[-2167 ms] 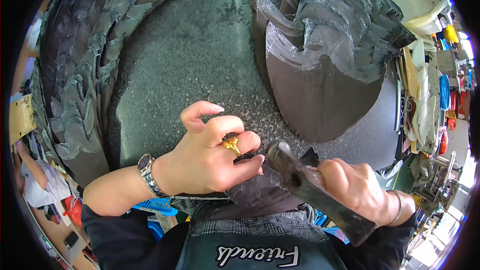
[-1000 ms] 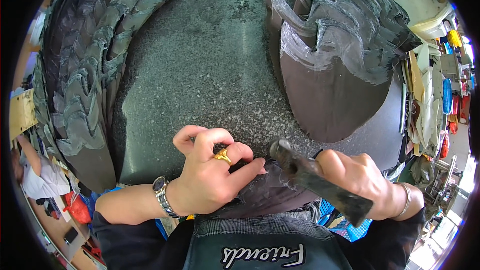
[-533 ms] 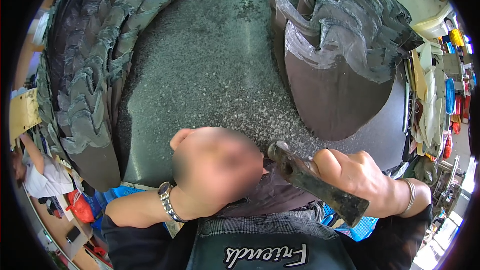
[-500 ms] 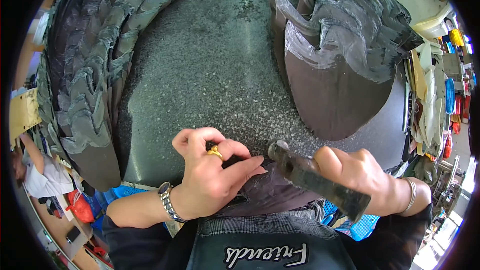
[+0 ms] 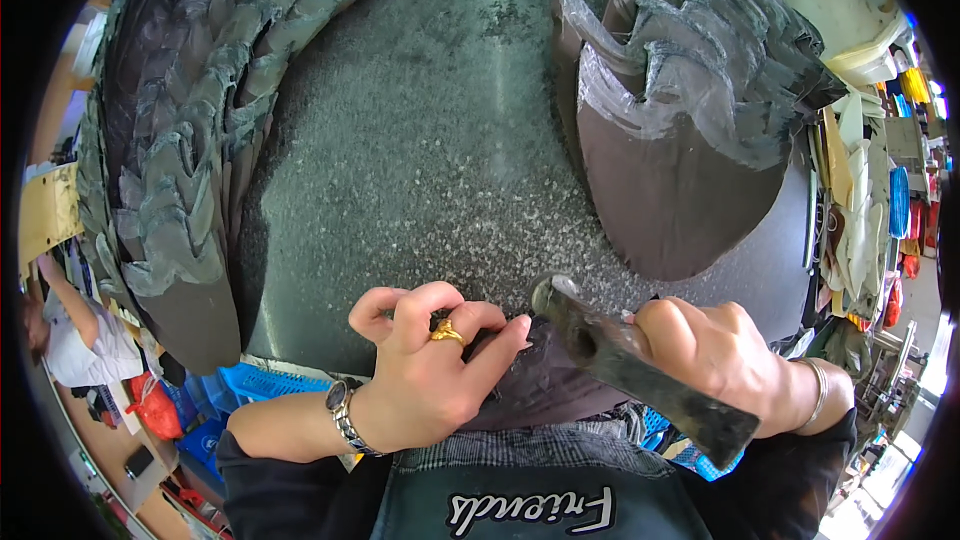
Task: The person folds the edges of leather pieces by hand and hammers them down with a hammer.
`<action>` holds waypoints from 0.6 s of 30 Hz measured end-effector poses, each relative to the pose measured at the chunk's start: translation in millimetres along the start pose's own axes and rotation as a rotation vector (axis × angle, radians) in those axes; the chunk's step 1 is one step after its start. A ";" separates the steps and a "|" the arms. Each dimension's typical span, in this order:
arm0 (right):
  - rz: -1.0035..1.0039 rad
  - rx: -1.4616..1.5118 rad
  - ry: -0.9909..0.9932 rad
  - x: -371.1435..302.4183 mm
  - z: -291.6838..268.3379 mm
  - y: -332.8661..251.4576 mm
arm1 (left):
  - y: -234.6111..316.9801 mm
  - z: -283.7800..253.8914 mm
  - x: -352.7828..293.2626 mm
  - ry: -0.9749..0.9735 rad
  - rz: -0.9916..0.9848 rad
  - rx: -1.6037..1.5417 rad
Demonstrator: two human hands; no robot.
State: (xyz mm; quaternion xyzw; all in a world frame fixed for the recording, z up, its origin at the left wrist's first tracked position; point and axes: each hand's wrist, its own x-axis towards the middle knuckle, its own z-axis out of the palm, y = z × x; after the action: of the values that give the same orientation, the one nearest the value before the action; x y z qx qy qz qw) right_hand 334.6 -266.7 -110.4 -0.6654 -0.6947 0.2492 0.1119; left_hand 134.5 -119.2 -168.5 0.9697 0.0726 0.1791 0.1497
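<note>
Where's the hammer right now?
In the head view, the hammer is in the person's right hand, low and right of centre, just to the right of the left hand.

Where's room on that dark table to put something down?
On the tabletop, between the left pile and right pile, though specks dot its near part. Crowded: near edge, with left hand, right hand, hammer and dark sheet.

The sheet [image 5: 560, 397] is dark brown, the hammer [image 5: 690, 407] blackish, the ring [image 5: 446, 332] gold, the cloth [image 5: 545, 446] grey-checked.
</note>
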 end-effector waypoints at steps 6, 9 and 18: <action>-0.040 -0.072 -0.002 2.5 -1.7 -5.4 | -0.5 2.6 -8.2 0.054 0.011 0.043; 0.019 -0.051 -0.017 6.4 -2.6 -1.6 | -5.2 2.6 -9.2 0.007 -0.155 -0.183; 0.004 -0.026 0.072 -2.3 -19.7 -4.0 | -12.9 -7.5 9.7 0.084 -0.192 -0.045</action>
State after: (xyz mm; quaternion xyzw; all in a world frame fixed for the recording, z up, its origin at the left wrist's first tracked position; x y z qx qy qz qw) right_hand 340.9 -265.1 -91.3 -0.6768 -0.6921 0.2162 0.1276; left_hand 139.5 -103.2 -162.7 0.9462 0.1674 0.2060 0.1850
